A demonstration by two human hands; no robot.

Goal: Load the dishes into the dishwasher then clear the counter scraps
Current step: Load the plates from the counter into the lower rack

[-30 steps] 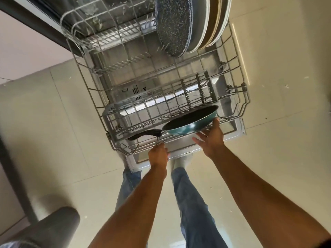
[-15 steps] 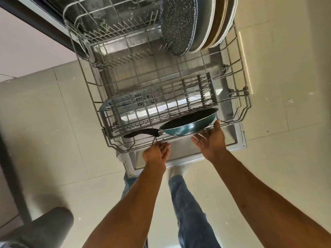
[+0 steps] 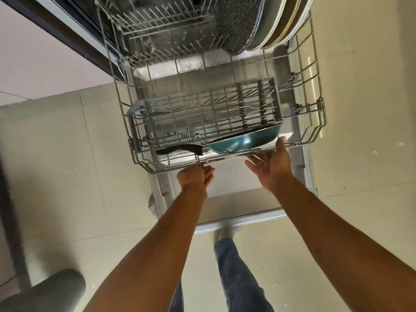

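A teal frying pan (image 3: 244, 141) with a black handle (image 3: 180, 150) leans on its side at the front of the lower dishwasher rack (image 3: 315, 122), against a grey cutlery basket (image 3: 202, 113). My left hand (image 3: 194, 176) hovers at the rack's front rail, fingers relaxed, holding nothing. My right hand (image 3: 272, 164) is spread open just below the pan's right end, its thumb near the rim. Several plates (image 3: 258, 21), one speckled grey, stand at the rack's back right.
The open dishwasher door (image 3: 236, 199) lies flat below the rack, above my jeans-clad leg (image 3: 236, 273). Beige floor tiles (image 3: 56, 165) spread on both sides. A dark rounded object (image 3: 45, 291) sits at bottom left. The upper rack (image 3: 157, 25) shows at the top.
The rack with the pan has slid inward, away from me. Both hands have come off the pan and opened, and more of the door shows.
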